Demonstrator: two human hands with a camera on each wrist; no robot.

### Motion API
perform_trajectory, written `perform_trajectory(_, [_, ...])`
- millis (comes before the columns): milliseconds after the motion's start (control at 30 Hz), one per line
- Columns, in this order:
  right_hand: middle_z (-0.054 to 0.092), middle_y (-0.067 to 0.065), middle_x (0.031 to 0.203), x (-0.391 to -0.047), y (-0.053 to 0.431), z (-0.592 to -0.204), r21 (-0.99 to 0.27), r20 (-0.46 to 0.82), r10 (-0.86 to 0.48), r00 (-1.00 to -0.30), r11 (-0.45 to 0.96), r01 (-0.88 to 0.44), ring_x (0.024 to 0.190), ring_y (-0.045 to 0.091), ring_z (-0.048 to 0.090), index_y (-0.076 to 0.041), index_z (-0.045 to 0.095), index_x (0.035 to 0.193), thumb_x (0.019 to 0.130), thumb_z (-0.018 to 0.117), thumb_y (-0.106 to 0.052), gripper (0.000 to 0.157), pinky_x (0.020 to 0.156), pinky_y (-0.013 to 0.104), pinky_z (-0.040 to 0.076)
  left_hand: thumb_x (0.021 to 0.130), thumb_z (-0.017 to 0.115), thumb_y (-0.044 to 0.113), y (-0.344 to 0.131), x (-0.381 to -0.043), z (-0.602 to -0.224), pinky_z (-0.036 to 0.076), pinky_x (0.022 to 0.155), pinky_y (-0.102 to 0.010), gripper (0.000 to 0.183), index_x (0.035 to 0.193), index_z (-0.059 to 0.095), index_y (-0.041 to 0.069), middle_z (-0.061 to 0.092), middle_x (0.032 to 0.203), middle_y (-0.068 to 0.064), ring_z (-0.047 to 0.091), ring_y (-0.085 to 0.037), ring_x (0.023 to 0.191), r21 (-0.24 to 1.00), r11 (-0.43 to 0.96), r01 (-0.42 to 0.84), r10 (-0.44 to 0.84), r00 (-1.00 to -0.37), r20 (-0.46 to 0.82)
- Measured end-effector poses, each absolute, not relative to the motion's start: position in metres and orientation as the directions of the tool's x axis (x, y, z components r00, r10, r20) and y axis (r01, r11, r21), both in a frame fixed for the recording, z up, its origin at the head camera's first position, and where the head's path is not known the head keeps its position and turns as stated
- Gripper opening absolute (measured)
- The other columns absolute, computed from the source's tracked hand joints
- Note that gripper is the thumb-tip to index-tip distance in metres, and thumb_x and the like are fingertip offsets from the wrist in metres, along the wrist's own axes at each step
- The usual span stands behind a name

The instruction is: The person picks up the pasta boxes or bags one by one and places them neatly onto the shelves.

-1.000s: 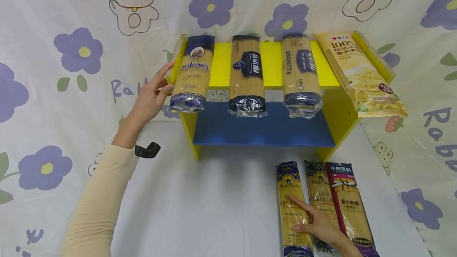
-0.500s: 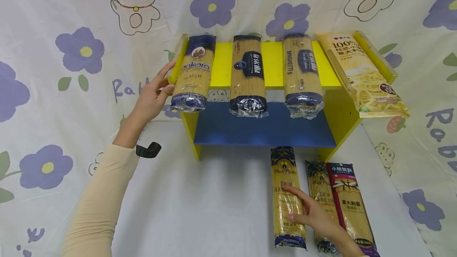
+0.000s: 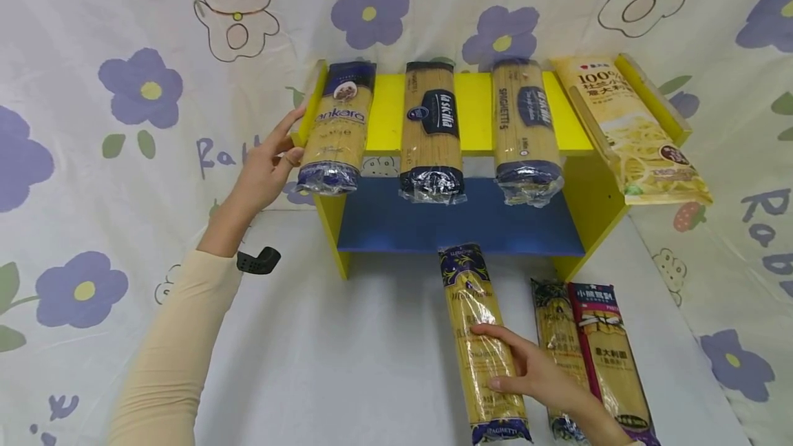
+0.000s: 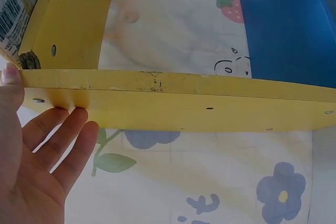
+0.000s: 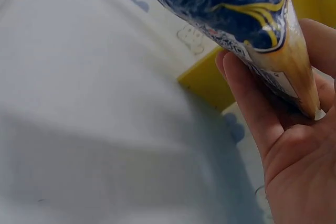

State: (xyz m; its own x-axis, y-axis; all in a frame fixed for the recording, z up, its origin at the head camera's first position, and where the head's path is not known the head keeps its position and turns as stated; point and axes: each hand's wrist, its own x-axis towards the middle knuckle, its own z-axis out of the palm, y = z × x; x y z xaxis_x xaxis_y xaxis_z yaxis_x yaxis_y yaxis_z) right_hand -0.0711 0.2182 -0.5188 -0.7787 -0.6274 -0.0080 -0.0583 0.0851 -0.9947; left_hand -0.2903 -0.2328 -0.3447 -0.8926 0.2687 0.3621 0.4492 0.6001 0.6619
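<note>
gripping a spaghetti pack [image 3: 482,360] with right hand [image 3: 540,374].

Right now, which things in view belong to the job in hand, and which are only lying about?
In the job:
spaghetti pack, held by the right hand
yellow and blue shelf, touched by the left hand

Only lying about, though they may belong to it too:
four pasta packs on the shelf's top board
two pasta packs on the white table

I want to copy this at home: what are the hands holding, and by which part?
The right hand holds a blue-ended spaghetti packet around its middle, gripping one long edge. The left hand just touches the shelf's yellow side panel.
</note>
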Motion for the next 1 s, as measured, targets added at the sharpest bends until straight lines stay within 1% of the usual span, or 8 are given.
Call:
perform_trajectory(67, [0.03, 0.025, 0.157, -0.075, 0.214, -0.515, -0.991, 0.02, -0.62, -0.785, 0.089, -0.095, 0.09, -0.02, 0.053, -0.01, 0.035, 0.153, 0.092, 0.064, 0.001, 0.068, 0.075, 0.008, 0.047, 0.101, 0.05, 0.039, -0.232, -0.29, -0.345, 0.054, 0.096, -0.05, 0.061, 0.152, 0.019, 0.054, 0.064, 0.132, -0.018, 0.066, -0.033, 0.108, 0.665, 0.603, 0.442, 0.265, -0.896, 0.356])
perform_trajectory(167, [0.032, 0.023, 0.156, -0.084, 0.207, -0.509, -0.986, 0.056, -0.61, -0.791, 0.092, -0.141, 0.109, -0.022, 0.048, -0.01, 0.036, 0.152, 0.091, 0.066, 0.001, 0.069, 0.083, 0.007, 0.044, 0.101, 0.05, 0.04, -0.232, -0.291, -0.346, 0.054, 0.097, -0.051, 0.061, 0.152, 0.019, 0.055, 0.065, 0.131, -0.018, 0.065, -0.034, 0.108, 0.665, 0.606, 0.436, 0.261, -0.899, 0.352])
perform_trajectory(300, [0.033, 0.021, 0.156, -0.1, 0.195, -0.505, -0.979, 0.069, -0.591, -0.803, 0.116, -0.169, 0.11, -0.021, 0.049, -0.013, 0.036, 0.152, 0.09, 0.069, -0.003, 0.071, 0.064, 0.012, 0.045, 0.101, 0.05, 0.04, -0.232, -0.292, -0.346, 0.054, 0.096, -0.051, 0.061, 0.152, 0.019, 0.054, 0.064, 0.133, -0.018, 0.065, -0.034, 0.111, 0.66, 0.609, 0.439, 0.265, -0.897, 0.353])
perform_trajectory(367, [0.034, 0.021, 0.157, -0.109, 0.187, -0.504, -0.974, 0.083, -0.58, -0.811, 0.126, -0.191, 0.134, -0.014, 0.034, -0.013, 0.036, 0.152, 0.09, 0.07, -0.004, 0.072, 0.068, 0.018, 0.049, 0.101, 0.049, 0.04, -0.232, -0.292, -0.346, 0.054, 0.096, -0.051, 0.061, 0.153, 0.019, 0.053, 0.063, 0.134, -0.018, 0.065, -0.034, 0.112, 0.66, 0.609, 0.44, 0.266, -0.897, 0.352])
perform_trajectory(467, [0.032, 0.018, 0.158, -0.123, 0.176, -0.502, -0.974, 0.089, -0.567, -0.819, 0.123, -0.191, 0.12, -0.01, 0.045, -0.015, 0.035, 0.153, 0.091, 0.069, -0.004, 0.072, 0.055, 0.023, 0.048, 0.101, 0.049, 0.04, -0.233, -0.292, -0.346, 0.054, 0.096, -0.052, 0.061, 0.153, 0.019, 0.052, 0.063, 0.135, -0.018, 0.065, -0.034, 0.113, 0.661, 0.608, 0.44, 0.266, -0.897, 0.352])
perform_trajectory(733, [0.024, -0.002, 0.164, -0.162, 0.145, -0.496, -0.974, 0.018, -0.523, -0.852, 0.185, -0.134, 0.155, 0.023, 0.014, -0.032, 0.035, 0.152, 0.091, 0.073, -0.017, 0.073, 0.096, 0.021, 0.048, 0.101, 0.05, 0.04, -0.233, -0.292, -0.346, 0.053, 0.098, -0.053, 0.061, 0.152, 0.02, 0.053, 0.061, 0.137, -0.018, 0.064, -0.036, 0.115, 0.662, 0.607, 0.44, 0.261, -0.897, 0.357])
perform_trajectory(933, [0.021, 0.006, 0.162, -0.193, 0.118, -0.496, -0.995, 0.012, -0.553, -0.833, 0.076, -0.065, 0.135, 0.036, 0.045, -0.03, 0.033, 0.153, 0.092, 0.069, -0.008, 0.074, 0.095, 0.034, 0.055, 0.101, 0.05, 0.043, -0.233, -0.292, -0.347, 0.053, 0.099, -0.052, 0.06, 0.152, 0.021, 0.054, 0.061, 0.136, -0.018, 0.064, -0.036, 0.114, 0.666, 0.601, 0.441, 0.258, -0.896, 0.361])
perform_trajectory(1000, [0.023, 0.004, 0.162, -0.202, 0.109, -0.497, -0.991, 0.022, -0.539, -0.842, 0.1, -0.091, 0.139, 0.033, 0.043, -0.033, 0.034, 0.152, 0.092, 0.07, -0.01, 0.074, 0.103, 0.042, 0.051, 0.101, 0.05, 0.043, -0.233, -0.292, -0.347, 0.053, 0.099, -0.052, 0.06, 0.152, 0.021, 0.054, 0.061, 0.137, -0.018, 0.064, -0.036, 0.115, 0.668, 0.599, 0.441, 0.257, -0.897, 0.361])
